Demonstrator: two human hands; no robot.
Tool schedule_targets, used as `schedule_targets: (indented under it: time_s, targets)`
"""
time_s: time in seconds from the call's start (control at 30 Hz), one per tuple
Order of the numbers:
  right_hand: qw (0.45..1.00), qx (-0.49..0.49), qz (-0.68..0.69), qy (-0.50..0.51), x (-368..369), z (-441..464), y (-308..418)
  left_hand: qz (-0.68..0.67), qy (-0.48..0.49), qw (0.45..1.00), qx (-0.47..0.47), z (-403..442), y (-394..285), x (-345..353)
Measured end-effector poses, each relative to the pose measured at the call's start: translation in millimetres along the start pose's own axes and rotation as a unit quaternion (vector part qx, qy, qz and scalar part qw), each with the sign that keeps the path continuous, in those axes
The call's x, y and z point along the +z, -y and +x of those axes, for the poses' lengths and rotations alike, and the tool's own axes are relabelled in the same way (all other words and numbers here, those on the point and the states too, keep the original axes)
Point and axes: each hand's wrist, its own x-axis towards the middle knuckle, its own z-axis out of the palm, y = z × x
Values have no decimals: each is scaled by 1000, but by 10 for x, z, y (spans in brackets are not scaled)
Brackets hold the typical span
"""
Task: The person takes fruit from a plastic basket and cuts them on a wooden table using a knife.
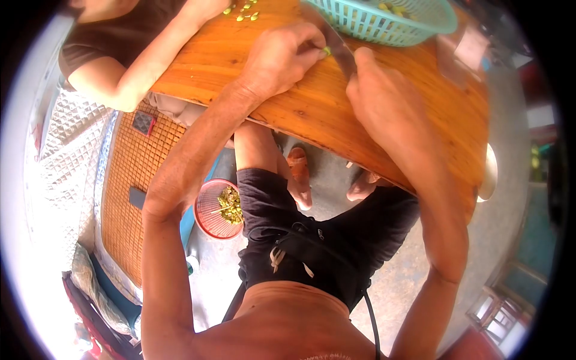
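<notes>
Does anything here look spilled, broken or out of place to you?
Nothing clearly stands out. The small green pieces lie loose on the wooden table rather than in the turquoise basket, but they sit together by the other person's hand, so that seems deliberate. The blurred edges are hard to judge.

A home: mat [129, 174], wooden table [441, 105].

The table [453, 123] is wood, its grain and knots showing under a smooth, glossy coat, while the knife blade [337, 45] looks like smooth metal. The far teal basket [379, 35] and the left red basket [207, 211] are 2 openwork plastic pieces. The shorts [270, 201] are matt cloth, the left mat [123, 180] has rough, gridded, wood-like tiles, and the floor [225, 270] resembles matt concrete.
</notes>
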Motion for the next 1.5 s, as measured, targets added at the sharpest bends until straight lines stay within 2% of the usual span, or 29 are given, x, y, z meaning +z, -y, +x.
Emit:
schedule_targets:
  time_s: [0.37, 0.43, 0.53, 0.7, 0.77, 0.87, 0.97, 1.1, 1.27, 1.4, 1.5]
  targets:
    - [996, -66, 10, -66, 28, 4, -24, 31, -18, 999, 26, -27, -41, 4]
    - [999, -26, 35, -4, 14, 25, -48, 29, -21, 999, 24, -30, -50, 19]
    - [996, -14, 87, 9, -83, -50, -49, 38, -23, 999, 14, -20, -82, 16]
    - [997, -13, 70, 9, -116, -201, -152, 85, -33, 996, 6, -1, -74, 18]
    - [997, -13, 78, 7, -153, -296, -213, 116, -31, 992, -49, 10, -63, 22]
    - [996, -22, 81, -19, -219, -405, -319, 151, -40, 985, -77, 84, 0, 7]
    - [992, -3, 125, -10, -272, -476, -397, 146, -63, 985, -64, 224, 115, -4]
    - [994, -23, 97, -31, -251, -492, -447, 173, -62, 981, -65, 471, 324, 7]
    - [995, -22, 92, -24, -249, -480, -446, 240, -58, 963, -112, 653, 367, 33]
    - [994, -13, 111, -16, -249, -478, -440, 206, -94, 970, -85, 634, 512, 74]
    - [993, -16, 116, -26, -243, -477, -464, 151, -82, 976, -133, 429, 275, -60]
